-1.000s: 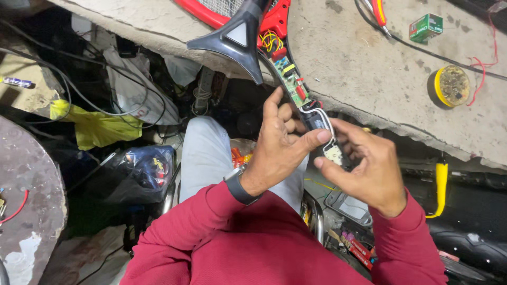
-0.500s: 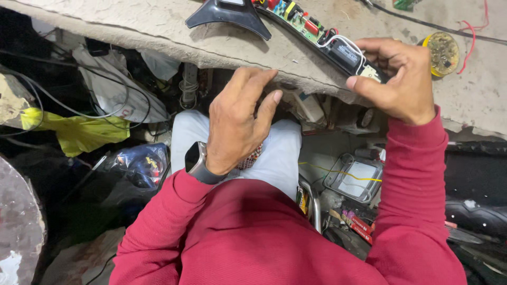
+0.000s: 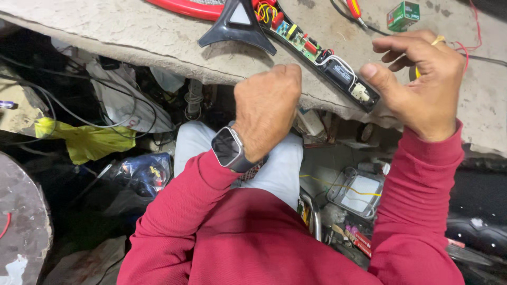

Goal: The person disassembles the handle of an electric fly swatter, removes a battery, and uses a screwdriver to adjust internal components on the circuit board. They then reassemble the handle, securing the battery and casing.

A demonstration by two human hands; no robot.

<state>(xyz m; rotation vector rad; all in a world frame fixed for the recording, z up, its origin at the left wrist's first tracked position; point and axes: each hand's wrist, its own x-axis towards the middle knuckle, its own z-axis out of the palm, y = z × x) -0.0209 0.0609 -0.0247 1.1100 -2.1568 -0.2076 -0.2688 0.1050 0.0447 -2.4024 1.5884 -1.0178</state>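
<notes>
An opened racket-shaped device lies on the rough grey bench. Its black handle shell is uncovered, with a green circuit board, wires and a black battery block inside. A black triangular neck piece joins it to a red frame. My right hand hovers at the handle's near end, with the thumb tip touching it beside the small white part and the fingers loosely curled above. My left hand is curled into a fist at the bench's front edge, a little left of the handle. A smartwatch is on that wrist.
A small green box and a red-handled tool lie at the back of the bench. Below the bench are tangled cables, a yellow bag, a dark blue bag and a clear plastic tray.
The device has been set from in front of me onto the bench. My right hand has eased from gripping the handle end to a thumb touch. My left hand has curled shut.
</notes>
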